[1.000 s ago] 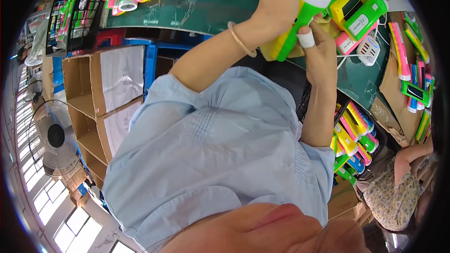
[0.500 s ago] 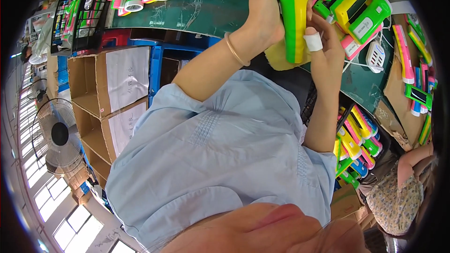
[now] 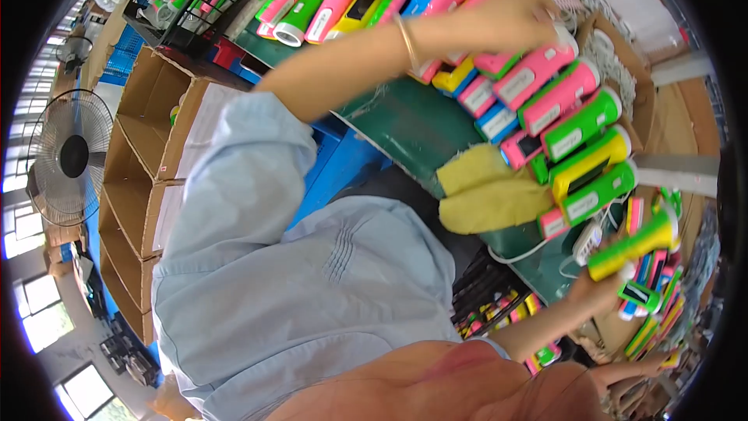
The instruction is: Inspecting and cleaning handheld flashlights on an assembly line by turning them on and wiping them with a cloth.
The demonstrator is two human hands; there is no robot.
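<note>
My right hand, with a white wrap on one finger, is stretched out to the right. It grips a green and yellow flashlight by the handle end, held over other flashlights in a cardboard box. My left hand, smeared by motion, reaches across the table above a row of lying flashlights. Closest to it is a pink flashlight; whether the fingers touch it cannot be made out. Below that row lie a green flashlight and a folded yellow cloth.
More flashlights fill a black wire basket at the far left. Cardboard compartments and a standing fan are on the left. A white multi-port charger with cables rests at the edge of the green table.
The green and yellow flashlight went from between both hands to the far right in my right hand. My left hand let go and moved over the row. The view turned toward the right.
</note>
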